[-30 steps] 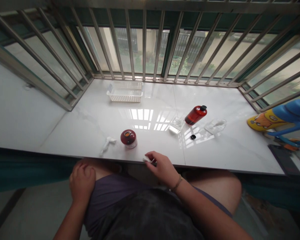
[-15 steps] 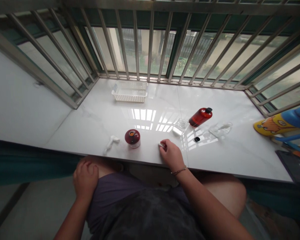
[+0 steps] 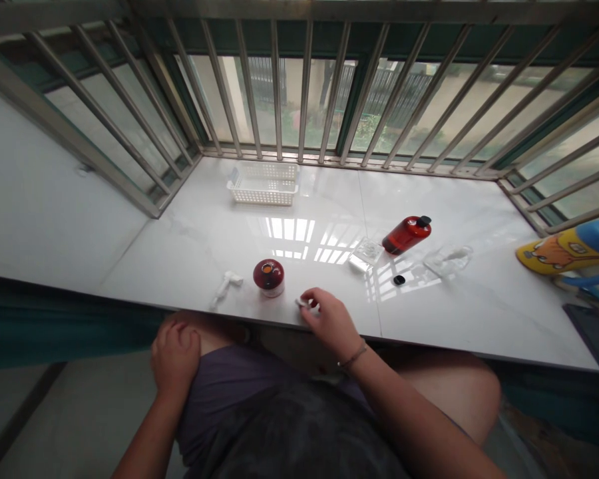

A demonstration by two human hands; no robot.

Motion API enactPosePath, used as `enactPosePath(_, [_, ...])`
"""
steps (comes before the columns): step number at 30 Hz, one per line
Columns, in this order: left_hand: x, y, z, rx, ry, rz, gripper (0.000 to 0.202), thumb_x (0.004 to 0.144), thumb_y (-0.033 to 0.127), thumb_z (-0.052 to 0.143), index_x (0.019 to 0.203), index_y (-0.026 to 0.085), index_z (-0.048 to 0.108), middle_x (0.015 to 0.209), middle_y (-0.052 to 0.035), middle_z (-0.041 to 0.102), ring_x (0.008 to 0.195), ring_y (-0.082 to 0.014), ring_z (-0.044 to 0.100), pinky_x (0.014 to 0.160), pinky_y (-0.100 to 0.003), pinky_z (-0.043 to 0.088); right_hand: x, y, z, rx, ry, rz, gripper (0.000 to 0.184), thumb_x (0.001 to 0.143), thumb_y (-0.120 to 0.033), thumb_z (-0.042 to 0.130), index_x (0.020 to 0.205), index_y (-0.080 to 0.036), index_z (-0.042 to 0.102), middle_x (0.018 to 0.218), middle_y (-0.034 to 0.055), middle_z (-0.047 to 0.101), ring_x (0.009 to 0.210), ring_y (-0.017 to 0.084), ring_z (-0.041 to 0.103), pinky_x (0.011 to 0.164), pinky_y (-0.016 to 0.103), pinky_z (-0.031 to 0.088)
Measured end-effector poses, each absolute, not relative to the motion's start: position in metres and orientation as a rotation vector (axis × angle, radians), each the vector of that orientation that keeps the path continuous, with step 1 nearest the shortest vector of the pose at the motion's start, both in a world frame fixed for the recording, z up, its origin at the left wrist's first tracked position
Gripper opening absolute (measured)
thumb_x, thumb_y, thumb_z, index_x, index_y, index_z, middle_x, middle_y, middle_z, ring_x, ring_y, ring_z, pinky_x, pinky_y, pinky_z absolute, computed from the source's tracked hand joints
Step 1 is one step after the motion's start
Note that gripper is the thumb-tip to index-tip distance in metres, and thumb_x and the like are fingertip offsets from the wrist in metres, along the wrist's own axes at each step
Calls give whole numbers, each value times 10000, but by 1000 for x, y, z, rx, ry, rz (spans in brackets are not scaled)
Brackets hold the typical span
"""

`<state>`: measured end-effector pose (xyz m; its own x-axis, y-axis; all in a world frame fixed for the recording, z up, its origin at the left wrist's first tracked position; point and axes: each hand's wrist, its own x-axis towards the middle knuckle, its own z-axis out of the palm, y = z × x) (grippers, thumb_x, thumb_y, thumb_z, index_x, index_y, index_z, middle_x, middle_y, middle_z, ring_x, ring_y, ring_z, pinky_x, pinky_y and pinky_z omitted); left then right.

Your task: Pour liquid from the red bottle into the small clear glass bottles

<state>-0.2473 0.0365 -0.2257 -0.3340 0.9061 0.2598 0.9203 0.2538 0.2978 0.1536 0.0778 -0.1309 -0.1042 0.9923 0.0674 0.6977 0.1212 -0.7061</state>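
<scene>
My right hand (image 3: 331,322) is closed in a pinch on a small white wad (image 3: 300,303), low over the white tabletop near its front edge. Just left of it stands a dark red bottle (image 3: 269,285), upright and uncapped, with an orange tint in its neck. Farther left lies a crumpled strip of white tissue (image 3: 226,286). My left hand (image 3: 174,354) rests on my left knee, fingers stretched out and holding nothing. A black cap (image 3: 399,280) lies on the table to the right. What the wad is made of is too small to tell.
A white basket (image 3: 263,197) sits at the back by the window bars. On the right are a tilted-looking red bottle (image 3: 406,235) with a black top, a clear square box (image 3: 368,251), crumpled clear plastic (image 3: 448,261), a yellow-and-blue bottle (image 3: 549,255) and a dark flat object (image 3: 582,332).
My right hand has moved left and slightly toward the front edge, carrying the white wad closer to the uncapped bottle. My left hand stays on my knee. The view has shifted slightly.
</scene>
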Motion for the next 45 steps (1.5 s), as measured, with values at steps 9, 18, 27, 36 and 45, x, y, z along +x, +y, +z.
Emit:
enactPosePath(9, [-251,36,-234,-1788,-2388,-675,411,998,443,519,1215,146,704,1422,-213,668,1347,-404,621,1197,-558,467,238,131,-146,-2060,-1596,348,134,982,-261,620,1086,-204,682,966,94,760,846,267,673,744,344,415])
enactPosePath(18, [-254,36,-237,-1794,-2360,-651,412,1009,451,508,1207,144,700,1408,-219,677,1353,-401,627,1194,-550,474,119,84,-147,-1516,-2146,780,154,959,-192,721,1102,-249,737,1007,48,793,949,222,717,822,293,483])
enactPosePath(27, [-255,35,-239,-1789,-2361,-678,389,991,427,535,1216,157,701,1426,-211,664,1348,-401,618,1187,-551,472,152,90,-130,-1552,-1827,990,217,1047,-436,685,1128,-238,722,1013,30,799,827,173,732,774,281,571])
enactPosePath(36, [-254,36,-240,-1788,-2361,-722,384,981,418,537,1216,166,706,1409,-203,669,1348,-400,618,1198,-565,459,233,130,-142,-1919,-1673,675,266,997,-388,659,1116,-182,777,1129,126,778,878,245,743,862,389,572])
enactPosePath(45, [-254,35,-238,-1770,-2402,-650,402,993,426,533,1217,145,713,1444,-211,660,1336,-401,617,1191,-544,463,217,122,-146,-1941,-1851,476,227,995,-350,680,1135,-184,748,1069,94,759,917,249,710,845,346,525])
